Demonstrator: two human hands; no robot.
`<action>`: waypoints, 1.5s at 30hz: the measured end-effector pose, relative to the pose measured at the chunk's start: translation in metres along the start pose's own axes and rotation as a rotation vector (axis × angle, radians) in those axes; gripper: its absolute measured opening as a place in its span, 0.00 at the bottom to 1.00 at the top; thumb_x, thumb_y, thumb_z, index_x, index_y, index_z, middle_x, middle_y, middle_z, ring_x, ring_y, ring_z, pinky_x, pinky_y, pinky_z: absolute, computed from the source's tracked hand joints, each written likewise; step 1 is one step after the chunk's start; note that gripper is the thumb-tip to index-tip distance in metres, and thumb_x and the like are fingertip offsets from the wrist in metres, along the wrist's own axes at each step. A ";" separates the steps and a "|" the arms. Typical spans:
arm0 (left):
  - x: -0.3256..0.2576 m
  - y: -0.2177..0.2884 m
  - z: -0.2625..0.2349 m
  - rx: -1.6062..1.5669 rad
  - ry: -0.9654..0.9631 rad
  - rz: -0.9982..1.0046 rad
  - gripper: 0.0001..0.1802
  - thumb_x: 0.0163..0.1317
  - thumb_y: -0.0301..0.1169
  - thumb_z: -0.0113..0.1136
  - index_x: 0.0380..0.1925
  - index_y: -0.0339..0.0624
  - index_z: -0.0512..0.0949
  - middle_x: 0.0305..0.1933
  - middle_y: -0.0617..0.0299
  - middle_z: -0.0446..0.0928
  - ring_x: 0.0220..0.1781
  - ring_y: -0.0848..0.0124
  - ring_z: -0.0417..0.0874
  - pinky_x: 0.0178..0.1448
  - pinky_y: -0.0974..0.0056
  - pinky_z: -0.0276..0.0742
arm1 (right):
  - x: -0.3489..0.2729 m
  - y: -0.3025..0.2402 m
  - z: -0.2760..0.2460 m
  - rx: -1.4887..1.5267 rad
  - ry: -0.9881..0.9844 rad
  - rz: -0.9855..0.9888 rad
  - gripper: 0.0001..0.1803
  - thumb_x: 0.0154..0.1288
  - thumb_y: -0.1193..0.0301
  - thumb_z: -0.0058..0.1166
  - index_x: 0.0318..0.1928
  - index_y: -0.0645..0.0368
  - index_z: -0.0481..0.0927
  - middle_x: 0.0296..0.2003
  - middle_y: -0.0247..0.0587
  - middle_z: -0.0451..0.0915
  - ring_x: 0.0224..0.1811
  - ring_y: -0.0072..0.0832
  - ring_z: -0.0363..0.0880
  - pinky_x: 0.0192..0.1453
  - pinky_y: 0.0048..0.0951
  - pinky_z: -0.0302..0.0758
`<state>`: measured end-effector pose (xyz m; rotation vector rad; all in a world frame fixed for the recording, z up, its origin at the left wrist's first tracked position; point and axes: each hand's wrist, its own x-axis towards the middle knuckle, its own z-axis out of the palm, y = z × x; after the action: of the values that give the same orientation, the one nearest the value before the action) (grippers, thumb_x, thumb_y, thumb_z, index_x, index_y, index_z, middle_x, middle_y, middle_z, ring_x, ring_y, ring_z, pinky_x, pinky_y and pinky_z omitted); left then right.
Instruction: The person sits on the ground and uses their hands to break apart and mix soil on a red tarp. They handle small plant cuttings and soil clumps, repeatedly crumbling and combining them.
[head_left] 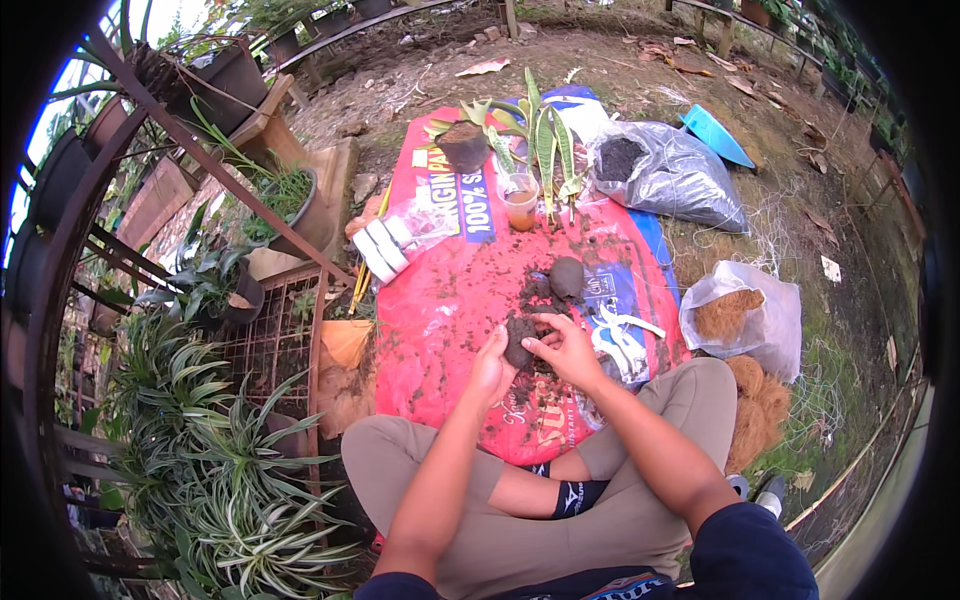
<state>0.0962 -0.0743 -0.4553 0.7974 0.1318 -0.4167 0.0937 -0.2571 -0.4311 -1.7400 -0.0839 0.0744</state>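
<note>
Between my two hands is a dark clump of soil (519, 342), held above a red plastic sheet (430, 330). My left hand (491, 366) cups it from the left side. The fingers of my right hand (563, 350) are curled against its right side, thumb pressed on it. Just beyond my right hand a rounded dark ball of soil (567, 279) rests on the sheet, with loose soil scattered around it. White strips (622, 338) lie to the right of my right hand.
At the sheet's far end are a cup of brown liquid (521, 208), cut snake plant leaves (545, 145), a small pot (463, 147) and a bag of dark soil (675, 180). White rolls (381, 249) lie left, coconut fibre (728, 314) in a bag right. Striped plants (250, 490) crowd the left.
</note>
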 end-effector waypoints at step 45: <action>0.003 -0.022 -0.010 0.450 0.123 -0.004 0.24 0.80 0.27 0.63 0.72 0.36 0.72 0.63 0.60 0.82 0.61 0.73 0.83 0.67 0.64 0.80 | 0.017 0.013 -0.017 -0.220 -0.018 -0.099 0.16 0.73 0.74 0.68 0.58 0.61 0.88 0.46 0.43 0.87 0.41 0.32 0.89 0.46 0.34 0.85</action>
<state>0.0902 -0.0820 -0.4773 1.2671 0.1562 -0.4061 0.1120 -0.2744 -0.4407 -1.9524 -0.1973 0.0086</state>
